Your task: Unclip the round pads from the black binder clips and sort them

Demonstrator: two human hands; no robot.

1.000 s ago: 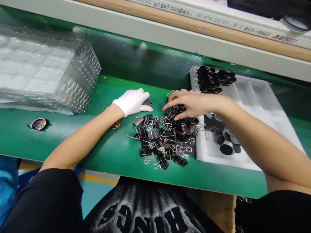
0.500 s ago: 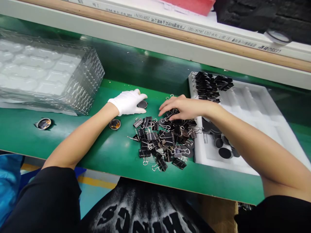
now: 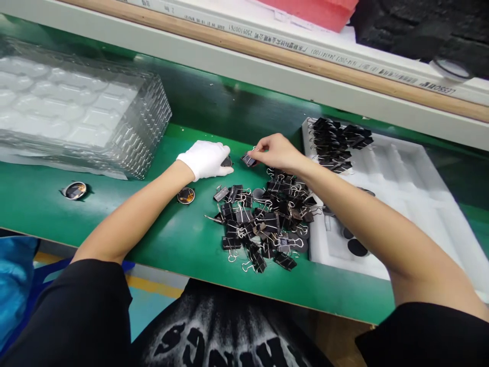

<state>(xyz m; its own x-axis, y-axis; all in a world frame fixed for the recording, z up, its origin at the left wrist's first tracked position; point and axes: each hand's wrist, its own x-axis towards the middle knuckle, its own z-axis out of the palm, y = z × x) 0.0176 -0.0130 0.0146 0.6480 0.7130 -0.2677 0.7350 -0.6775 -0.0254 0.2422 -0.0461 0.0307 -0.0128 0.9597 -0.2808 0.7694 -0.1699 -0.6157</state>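
Observation:
My left hand [image 3: 206, 159], in a white glove, rests on the green table [image 3: 171, 239] and pins down a small dark round disc [image 3: 227, 162] with its fingertips. My bare right hand [image 3: 277, 152] pinches one black binder clip [image 3: 249, 160] just right of that disc, a little above the table. Below both hands lies a loose pile of black binder clips [image 3: 263, 221] with silver wire handles.
A white foam tray [image 3: 405, 178] at right holds a row of clipped pieces [image 3: 336, 142] and black discs [image 3: 357, 247]. A stack of clear blister trays [image 3: 76, 122] stands at left. Two round shiny discs, one [image 3: 186, 195] near my left wrist, one [image 3: 75, 190] far left.
My right hand has lifted out of the clip pile with one clip and moved left toward the disc under my gloved left hand, which has stayed in place.

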